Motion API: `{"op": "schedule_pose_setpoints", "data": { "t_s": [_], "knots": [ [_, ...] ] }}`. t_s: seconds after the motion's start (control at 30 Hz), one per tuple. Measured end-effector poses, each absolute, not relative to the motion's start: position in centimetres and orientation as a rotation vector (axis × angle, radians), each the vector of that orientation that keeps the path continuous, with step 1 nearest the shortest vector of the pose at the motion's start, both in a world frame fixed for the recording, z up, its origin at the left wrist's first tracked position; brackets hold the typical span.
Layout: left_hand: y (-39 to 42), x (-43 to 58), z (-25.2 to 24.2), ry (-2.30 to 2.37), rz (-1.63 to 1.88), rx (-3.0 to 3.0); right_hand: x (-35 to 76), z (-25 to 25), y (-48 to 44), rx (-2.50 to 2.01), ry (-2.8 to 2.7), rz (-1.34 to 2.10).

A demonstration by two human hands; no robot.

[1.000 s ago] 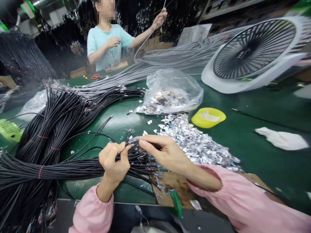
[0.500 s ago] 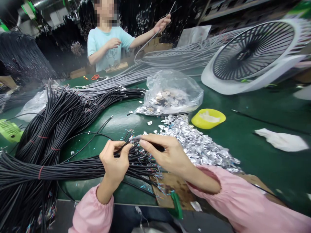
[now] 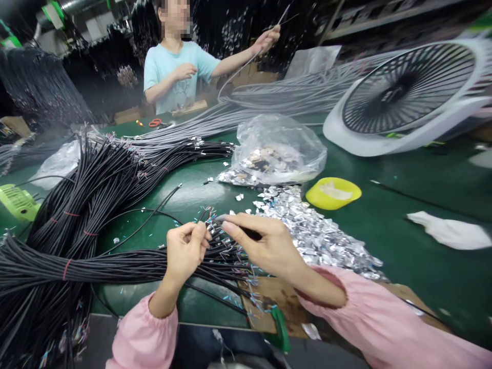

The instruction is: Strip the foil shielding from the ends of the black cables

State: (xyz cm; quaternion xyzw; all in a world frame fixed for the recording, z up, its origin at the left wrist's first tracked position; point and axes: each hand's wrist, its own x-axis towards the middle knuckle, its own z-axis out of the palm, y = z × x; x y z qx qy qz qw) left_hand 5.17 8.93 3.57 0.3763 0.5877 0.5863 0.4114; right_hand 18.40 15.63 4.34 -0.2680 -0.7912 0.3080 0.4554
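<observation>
Wire-end work, I judge: at the black cable bundle's tips, left hand seemingly pinches a cable; can't tell whether right hand grips. Next needs steady hold.

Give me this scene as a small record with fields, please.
Left hand: fingers drawn together beside coloured wire ends; grip unclear
Right hand: fingertips close to the same ends
Black cables: bundled with red bands, at the left
Foil scraps: heaped on the green table
Plastic bag: holds small pieces
Yellow dish: white material inside
Co-worker: raised hand holds a grey cable
</observation>
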Motion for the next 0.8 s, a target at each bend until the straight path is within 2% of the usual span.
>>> {"op": "schedule_pose_setpoints", "data": {
  "t_s": [0.13,0.4,0.8],
  "knots": [
    [8.9,5.0,4.2,1.443,1.547,0.921,18.3,4.5,15.8,-0.744,-1.869,0.902],
    [8.8,5.6,3.0,1.71,1.64,1.242,18.1,5.0,15.3,-0.761,-1.593,1.338],
    [8.7,5.5,2.6,1.833,1.579,1.478,18.1,5.2,15.6,-0.776,-1.533,1.365]
  ]
}}
